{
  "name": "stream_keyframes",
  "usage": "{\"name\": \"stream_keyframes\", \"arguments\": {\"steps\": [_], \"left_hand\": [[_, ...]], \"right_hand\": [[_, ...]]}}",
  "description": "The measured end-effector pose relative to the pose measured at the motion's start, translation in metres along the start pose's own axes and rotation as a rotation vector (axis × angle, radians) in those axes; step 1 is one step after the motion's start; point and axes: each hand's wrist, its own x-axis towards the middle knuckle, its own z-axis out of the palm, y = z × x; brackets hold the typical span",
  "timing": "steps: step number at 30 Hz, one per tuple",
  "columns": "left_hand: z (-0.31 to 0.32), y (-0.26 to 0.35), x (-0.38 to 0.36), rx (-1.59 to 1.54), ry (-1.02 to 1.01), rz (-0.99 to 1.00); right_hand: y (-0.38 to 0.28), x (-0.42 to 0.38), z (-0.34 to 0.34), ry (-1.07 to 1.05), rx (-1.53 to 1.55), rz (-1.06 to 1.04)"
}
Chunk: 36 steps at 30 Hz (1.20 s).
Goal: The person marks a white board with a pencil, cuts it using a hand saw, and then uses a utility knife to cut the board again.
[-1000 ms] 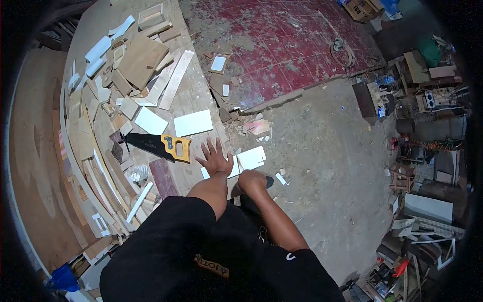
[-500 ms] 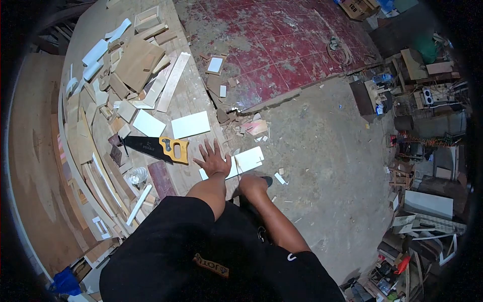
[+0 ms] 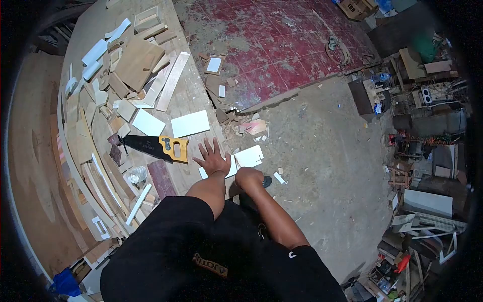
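The left hand (image 3: 214, 162) is lying open w/ its fingers spread, pressing on a white board (image 3: 249, 156). The board is resting on the edge of the wood counter (image 3: 193, 90) and sticking out over the gray floor (image 3: 322, 136). The right hand (image 3: 249, 178) is curling closed just beside the board; it may be gripping sth thin, but the view there is too poor to tell.

A big saw (image 3: 173, 150) w/ a yellow handle is lying flat near the left hand. Two white pcs, the near one (image 3: 190, 124) and the far one (image 3: 149, 122), are sitting past it. Lots of wood bits (image 3: 137, 65) are piling up on the counter, w/ a dark red pc (image 3: 161, 178) lying closer in.

Red tiles (image 3: 282, 50), all dusty, are meeting the gray floor, w/ a coil (image 3: 339, 53) lying on them. A cardboard box (image 3: 356, 8) is sitting by the tiles, & lots of junk (image 3: 427, 201) is crowding the room's far right side.
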Motion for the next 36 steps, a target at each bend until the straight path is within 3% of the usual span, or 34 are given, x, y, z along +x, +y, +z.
{"name": "stream_keyframes", "arguments": {"steps": [4,6,9,13,15,18,23,25,30,32,36], "left_hand": [[-0.003,-0.001,0.001,0.002,-0.023,-0.004],[-0.003,0.000,0.001,-0.001,-0.028,-0.009],[-0.004,-0.002,0.002,-0.003,-0.027,-0.012],[-0.005,-0.002,0.003,-0.016,-0.031,0.002],[-0.003,-0.003,0.000,-0.022,-0.043,0.004],[-0.001,-0.003,0.003,-0.038,-0.010,0.013],[-0.001,-0.003,0.003,-0.030,-0.018,0.005],[-0.002,-0.002,0.001,-0.022,-0.022,0.008],[-0.002,-0.002,0.002,-0.017,-0.013,0.003],[-0.004,-0.002,0.002,-0.001,-0.044,-0.002],[-0.004,-0.003,0.002,-0.001,-0.044,-0.001]], "right_hand": [[-0.007,0.016,0.007,-0.011,-0.007,-0.037],[-0.016,0.039,0.014,0.106,0.130,0.098],[-0.006,0.052,0.037,0.222,0.160,0.034],[0.005,-0.007,0.018,0.146,0.138,0.071],[0.004,-0.035,0.000,-0.043,-0.035,-0.033],[-0.001,0.006,0.024,0.107,0.089,0.053],[-0.015,0.046,0.029,0.179,0.202,0.102],[-0.003,0.040,0.027,0.155,0.176,0.011],[0.009,0.011,0.026,0.123,0.143,0.044],[0.012,-0.012,0.013,-0.036,-0.007,-0.052],[0.027,-0.035,0.022,0.056,0.099,0.003]]}}
